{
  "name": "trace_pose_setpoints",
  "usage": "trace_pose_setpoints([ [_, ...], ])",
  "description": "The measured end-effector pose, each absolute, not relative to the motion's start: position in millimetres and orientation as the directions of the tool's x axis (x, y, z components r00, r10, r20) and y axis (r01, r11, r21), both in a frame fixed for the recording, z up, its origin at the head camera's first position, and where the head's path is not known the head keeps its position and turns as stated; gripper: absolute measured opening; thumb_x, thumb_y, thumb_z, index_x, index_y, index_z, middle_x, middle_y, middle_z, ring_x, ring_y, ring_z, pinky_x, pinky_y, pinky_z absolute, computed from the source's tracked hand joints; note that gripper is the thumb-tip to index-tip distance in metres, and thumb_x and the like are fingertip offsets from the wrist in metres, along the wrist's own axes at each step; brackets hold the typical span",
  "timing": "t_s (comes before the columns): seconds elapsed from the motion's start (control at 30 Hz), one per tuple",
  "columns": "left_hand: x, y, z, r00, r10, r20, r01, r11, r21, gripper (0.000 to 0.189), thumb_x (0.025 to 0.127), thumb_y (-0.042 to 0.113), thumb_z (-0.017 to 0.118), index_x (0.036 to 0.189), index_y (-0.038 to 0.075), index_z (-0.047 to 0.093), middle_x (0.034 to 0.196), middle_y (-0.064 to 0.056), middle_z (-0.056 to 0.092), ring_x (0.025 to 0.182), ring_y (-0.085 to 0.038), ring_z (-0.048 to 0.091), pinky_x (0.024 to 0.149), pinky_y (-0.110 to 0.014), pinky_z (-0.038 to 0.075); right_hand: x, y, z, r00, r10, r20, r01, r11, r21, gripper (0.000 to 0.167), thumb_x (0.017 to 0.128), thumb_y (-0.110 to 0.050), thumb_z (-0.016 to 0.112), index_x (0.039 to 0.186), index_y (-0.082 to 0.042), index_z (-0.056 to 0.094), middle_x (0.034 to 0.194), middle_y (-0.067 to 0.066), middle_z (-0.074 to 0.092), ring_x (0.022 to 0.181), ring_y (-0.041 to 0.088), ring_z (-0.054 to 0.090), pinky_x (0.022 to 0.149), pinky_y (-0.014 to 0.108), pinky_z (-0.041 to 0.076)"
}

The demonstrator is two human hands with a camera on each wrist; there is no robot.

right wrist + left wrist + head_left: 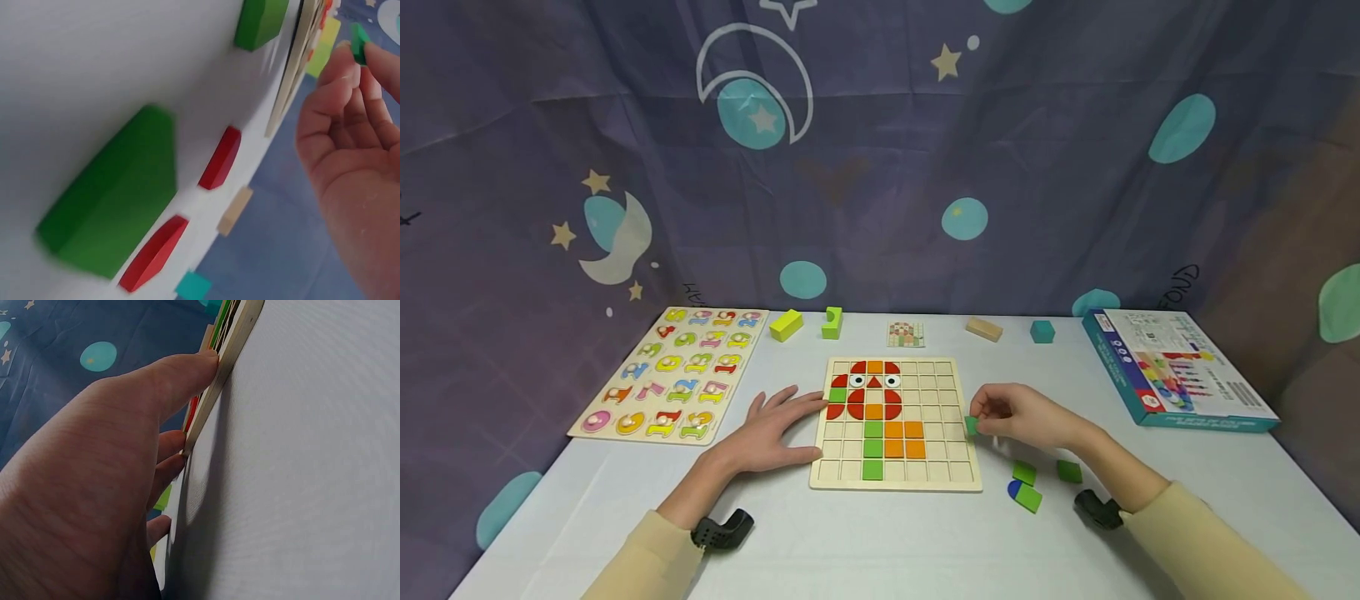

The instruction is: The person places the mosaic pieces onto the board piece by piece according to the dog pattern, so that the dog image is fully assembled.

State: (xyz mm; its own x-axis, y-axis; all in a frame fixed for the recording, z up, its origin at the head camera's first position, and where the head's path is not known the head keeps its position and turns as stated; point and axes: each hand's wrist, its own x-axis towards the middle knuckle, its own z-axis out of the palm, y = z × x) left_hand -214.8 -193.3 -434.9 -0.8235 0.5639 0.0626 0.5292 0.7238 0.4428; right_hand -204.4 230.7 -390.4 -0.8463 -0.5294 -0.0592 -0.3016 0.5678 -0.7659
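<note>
A wooden grid board lies in the middle of the table, with red, orange and green tiles and two eye tiles set in its cells. Its left edge is touched by the spread fingers and thumb of my left hand; the left wrist view shows the thumb against the board's side. Just off the right edge, my right hand pinches a small green tile between thumb and fingertips. Below that hand lie loose green tiles and a blue rounded tile. Two red tiles show only in the right wrist view.
A number puzzle board lies at the left, and a boxed set at the right. Along the back are a yellow block, a yellow-green notched block, a pattern card, a wooden block and a teal block.
</note>
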Motion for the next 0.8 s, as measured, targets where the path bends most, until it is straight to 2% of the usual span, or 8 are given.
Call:
trace_pose_setpoints([
  [0.3,-215,-193,-435,-0.824,0.563,0.060,0.527,0.725,0.443,0.073,0.087,0.058,0.070,0.149,0.024,0.052,0.159,0.004,0.039,0.151,-0.035,0.018,0.112,-0.071,0.002,-211,210,-394,-0.821,-0.565,-0.077,-0.315,0.562,-0.765,0.016,0.093,-0.007,0.071,0.109,-0.006,0.067,0.091,0.002,0.060,0.079,0.021,0.054,0.066,0.024,0.045],
  [0.6,-216,-192,-435,-0.826,0.560,0.057,0.525,0.730,0.438,0.073,0.087,0.059,0.070,0.149,0.024,0.052,0.159,0.004,0.039,0.150,-0.035,0.018,0.112,-0.071,0.003,-219,189,-396,-0.811,-0.576,-0.102,-0.340,0.606,-0.719,0.011,0.093,-0.007,0.070,0.102,-0.012,0.067,0.085,0.000,0.058,0.082,0.019,0.055,0.067,0.025,0.045],
  [0.8,-215,-193,-436,-0.826,0.560,0.060,0.526,0.729,0.439,0.073,0.087,0.058,0.070,0.149,0.024,0.052,0.159,0.004,0.039,0.150,-0.036,0.018,0.112,-0.071,0.003,-221,177,-397,-0.807,-0.582,-0.100,-0.357,0.615,-0.703,0.009,0.093,-0.004,0.070,0.099,-0.010,0.067,0.080,-0.001,0.058,0.079,0.017,0.055,0.067,0.025,0.046],
])
